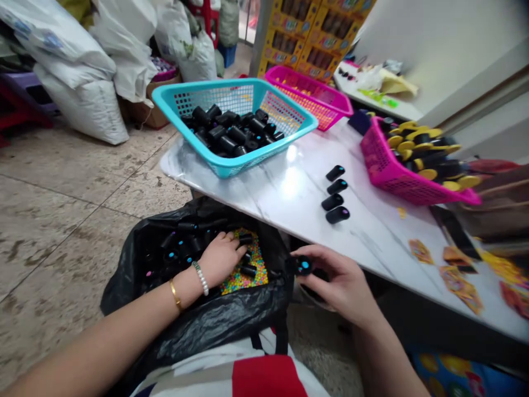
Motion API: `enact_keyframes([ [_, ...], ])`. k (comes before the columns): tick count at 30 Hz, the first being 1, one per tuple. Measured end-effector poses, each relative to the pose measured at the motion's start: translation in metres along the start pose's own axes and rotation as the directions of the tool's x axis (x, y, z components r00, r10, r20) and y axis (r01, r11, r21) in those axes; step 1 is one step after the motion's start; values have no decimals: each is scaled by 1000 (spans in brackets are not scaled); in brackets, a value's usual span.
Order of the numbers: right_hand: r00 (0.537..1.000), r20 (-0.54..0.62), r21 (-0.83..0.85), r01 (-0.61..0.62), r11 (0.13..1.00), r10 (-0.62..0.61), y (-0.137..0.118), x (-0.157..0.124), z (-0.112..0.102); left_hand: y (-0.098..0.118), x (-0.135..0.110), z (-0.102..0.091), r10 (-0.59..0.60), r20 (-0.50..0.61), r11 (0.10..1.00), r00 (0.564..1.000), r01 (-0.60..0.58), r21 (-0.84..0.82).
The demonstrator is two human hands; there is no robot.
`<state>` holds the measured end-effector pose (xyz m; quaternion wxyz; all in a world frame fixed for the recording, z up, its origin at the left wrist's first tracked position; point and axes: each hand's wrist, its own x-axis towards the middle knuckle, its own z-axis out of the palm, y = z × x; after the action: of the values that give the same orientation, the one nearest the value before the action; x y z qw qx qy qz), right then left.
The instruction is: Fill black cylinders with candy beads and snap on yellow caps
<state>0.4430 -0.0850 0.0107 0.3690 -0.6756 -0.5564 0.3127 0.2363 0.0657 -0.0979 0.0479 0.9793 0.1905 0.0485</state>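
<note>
My left hand (221, 258) reaches down into a black plastic bag (165, 309) full of small black tubes and coloured beads; its fingers curl down among the tubes, and what they grip is hidden. My right hand (336, 281) is closed on a black tube with a blue end (303, 266), held just below the edge of the white marble table (289, 187). On that table lies a short row of black tubes (335, 194) side by side.
A teal basket (248, 160) of black tubes sits at the table's far left corner. Pink baskets (388, 171) hold yellow-capped parts. Printed cards (454, 275) lie at the right. White sacks (91, 105) stand on the tiled floor.
</note>
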Motion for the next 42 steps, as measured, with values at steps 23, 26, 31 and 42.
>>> enact_keyframes([
  [23, 896, -3, -516, 378, 768, -444, -1, 1, 30, 5, -7, -33, -220, 41, 579, 975, 164, -799],
  [26, 825, 374, -518, 565, 642, -424, 16, 25, 61, 5, -7, -29, -79, 69, 721, 994, 105, -685],
  [31, 844, 517, -668, 502, 549, -143, 40, 51, 65, 16, -8, -4, -10, 49, 955, 999, 25, -296],
  [42, 773, 630, -634, 458, 622, 73, 21, 60, 81, 5, -7, -6, -159, -70, 987, 985, 156, -43],
])
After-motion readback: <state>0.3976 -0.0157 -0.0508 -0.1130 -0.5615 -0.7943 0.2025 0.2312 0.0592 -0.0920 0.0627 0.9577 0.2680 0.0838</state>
